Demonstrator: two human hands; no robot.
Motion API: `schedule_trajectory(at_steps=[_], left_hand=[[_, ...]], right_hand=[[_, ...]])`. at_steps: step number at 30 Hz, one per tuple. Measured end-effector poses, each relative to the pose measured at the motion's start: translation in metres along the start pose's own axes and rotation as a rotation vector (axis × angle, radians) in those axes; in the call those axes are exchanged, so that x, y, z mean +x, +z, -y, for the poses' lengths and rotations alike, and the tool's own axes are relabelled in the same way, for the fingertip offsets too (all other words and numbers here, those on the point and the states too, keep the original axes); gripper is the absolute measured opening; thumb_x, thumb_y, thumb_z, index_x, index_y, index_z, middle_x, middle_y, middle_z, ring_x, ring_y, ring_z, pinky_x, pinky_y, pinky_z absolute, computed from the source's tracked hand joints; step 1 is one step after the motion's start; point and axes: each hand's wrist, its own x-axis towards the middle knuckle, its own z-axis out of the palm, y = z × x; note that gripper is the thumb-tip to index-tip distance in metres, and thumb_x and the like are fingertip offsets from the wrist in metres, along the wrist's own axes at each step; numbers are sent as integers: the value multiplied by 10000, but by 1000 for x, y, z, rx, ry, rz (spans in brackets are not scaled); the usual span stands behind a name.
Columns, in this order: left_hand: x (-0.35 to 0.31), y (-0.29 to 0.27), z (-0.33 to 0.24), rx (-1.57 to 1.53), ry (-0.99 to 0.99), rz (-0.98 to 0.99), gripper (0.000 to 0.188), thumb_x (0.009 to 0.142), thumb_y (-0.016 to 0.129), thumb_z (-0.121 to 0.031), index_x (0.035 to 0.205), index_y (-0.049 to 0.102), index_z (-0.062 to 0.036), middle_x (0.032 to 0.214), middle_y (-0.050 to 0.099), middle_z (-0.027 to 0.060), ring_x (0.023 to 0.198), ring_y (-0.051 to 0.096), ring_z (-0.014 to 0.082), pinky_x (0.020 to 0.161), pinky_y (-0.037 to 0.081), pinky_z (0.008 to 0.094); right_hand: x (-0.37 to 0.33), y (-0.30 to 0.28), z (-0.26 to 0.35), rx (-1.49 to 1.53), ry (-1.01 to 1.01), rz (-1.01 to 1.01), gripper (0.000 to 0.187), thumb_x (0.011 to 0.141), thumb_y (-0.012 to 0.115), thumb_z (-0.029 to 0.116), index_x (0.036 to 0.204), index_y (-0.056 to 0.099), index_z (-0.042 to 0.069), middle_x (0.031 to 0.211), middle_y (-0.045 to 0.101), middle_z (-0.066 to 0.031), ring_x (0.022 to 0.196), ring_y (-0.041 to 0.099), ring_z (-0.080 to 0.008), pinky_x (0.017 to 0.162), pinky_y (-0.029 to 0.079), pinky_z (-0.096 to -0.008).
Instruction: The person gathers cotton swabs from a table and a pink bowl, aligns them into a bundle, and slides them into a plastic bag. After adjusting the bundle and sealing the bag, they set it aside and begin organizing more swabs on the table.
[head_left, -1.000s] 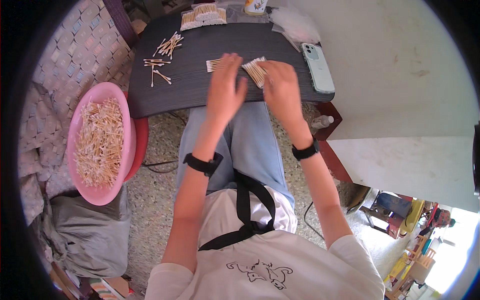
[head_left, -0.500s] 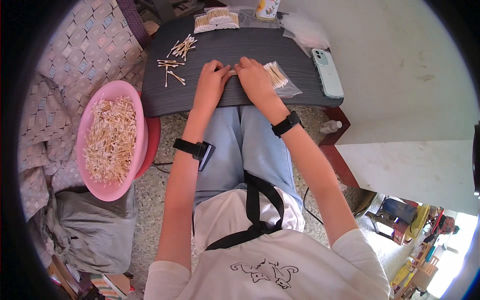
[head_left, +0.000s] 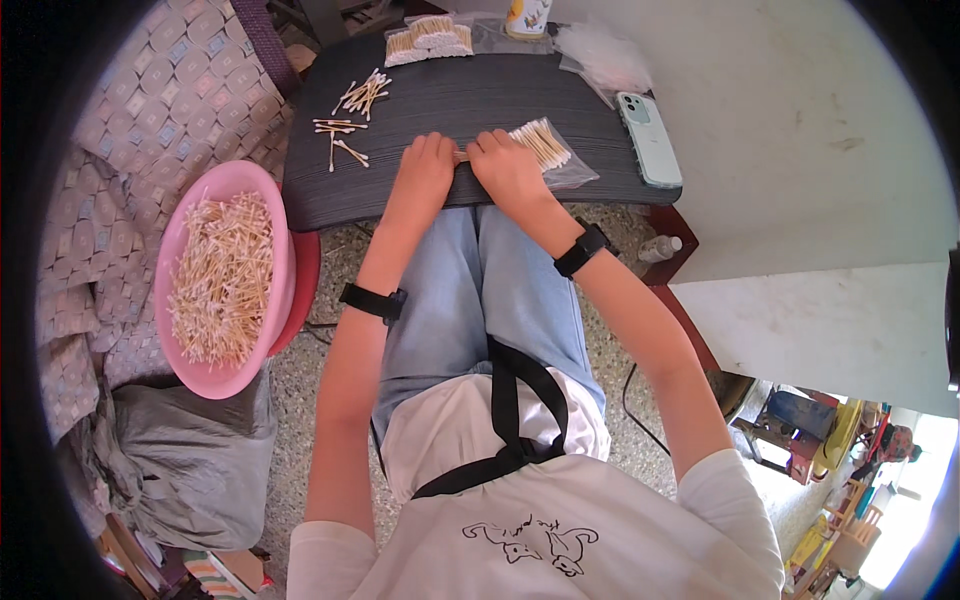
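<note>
Near the front edge of the dark table, my left hand (head_left: 425,168) and my right hand (head_left: 507,168) are side by side with curled fingers. A small clear plastic bag (head_left: 572,174) with a row of cotton swabs (head_left: 541,146) in it sticks out to the right from beneath my right hand. Between the hands shows a thin pale strip, seemingly the bag's left end, and both hands are closed on it. My fingertips are mostly hidden. Loose cotton swabs (head_left: 366,92) form a small heap at the left, with several more (head_left: 340,127) just nearer.
Filled bags of swabs (head_left: 430,40) lie at the table's back, near a patterned cup (head_left: 527,17). Clear empty bags (head_left: 606,58) and a phone (head_left: 648,140) are at the right. A pink basin (head_left: 170,330) full of swabs stands left; a wall (head_left: 800,150) borders the right.
My fingers have curled further over the bag's end, and both hands sit slightly lower in view. My right elbow has swung outward. The loose swabs stay put.
</note>
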Motion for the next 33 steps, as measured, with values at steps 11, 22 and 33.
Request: schedule_trajectory(at_steps=[11,22,33], left_hand=[[-11,-27,-10,-68,64,39,155,831,536,-68,975,534,-11,922,537,123,907,529,283,778,413,375],[-27,-83,-44,-459,-4,162,225,868,566,-97,1079,545,-20,892,547,133,811,591,316,684,464,396],[-34,-87,-62,-1107,-248,163,228,844,622,-26,1066,676,-28,770,594,56,580,575,101,541,451,234]], right_hand=[[-16,-23,-1,190,-73,-86,109,694,584,61,798,618,53,790,580,-79,763,591,-219,651,503,-311],[-33,-98,-17,1035,300,228,135,878,594,110,940,676,23,741,597,-33,629,525,-109,546,403,-238],[-50,-124,-8,1104,393,382,187,895,602,168,960,661,3,675,560,-24,584,501,-74,523,386,-230]])
